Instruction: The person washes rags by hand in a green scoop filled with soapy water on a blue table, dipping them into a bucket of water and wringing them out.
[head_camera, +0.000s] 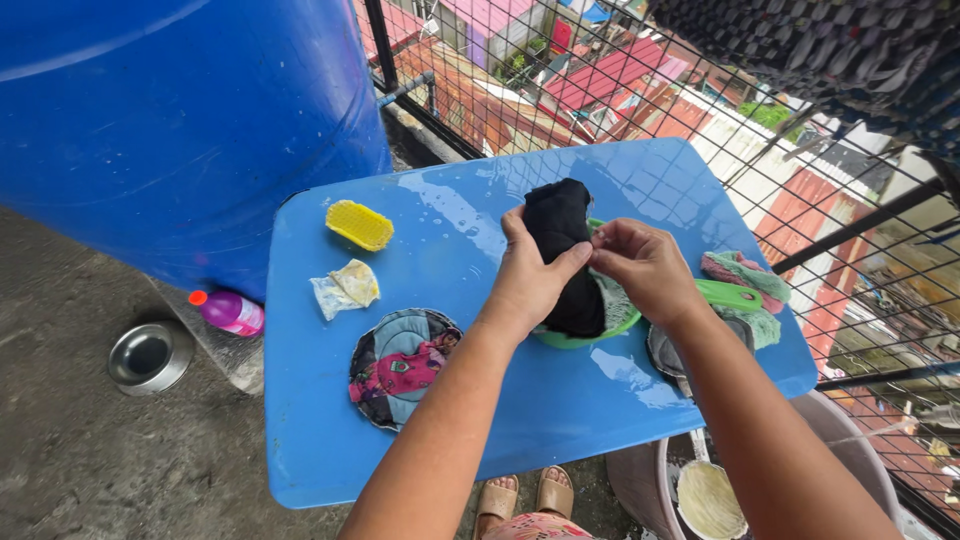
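Black cloth (560, 250), bunched and wet-looking, stands over the green dipper (590, 335) near the middle of the blue table (330, 440); both hands hold it.

Head view, hidden or unclear items:
- Left hand (528, 280) is closed around the cloth's left side, thumb across the front. Right hand (645, 268) pinches the cloth's upper right edge with its fingers drawn together. The lower end of the cloth drops behind the left hand into the dipper, so how far it reaches inside cannot be told.
- Most of the dipper's bowl is covered by hands and cloth; only its front rim and its handle, pointing right, show. Whether it holds water cannot be told.
- A dark round item sits under the right forearm at the table's right edge, too covered to identify.
- A pink and green rag (750, 285) lies beside the handle, partly beneath it.
- A patterned garment (840, 45) hangs at top right, cut off by the frame.

Containers:
- Large blue barrel (170, 120) stands behind the table, its top out of frame and contents not visible.
- A grey bucket (850, 440) below the table's right corner is largely hidden; a round pale container (708, 498) shows beside it.
- A steel bowl (148, 355) sits on the concrete floor, appearing empty, next to a purple bottle (232, 312).

Other table items: yellow scrub brush (360, 224), crumpled pale wrapper (345, 288), round patchwork pad (400, 365).
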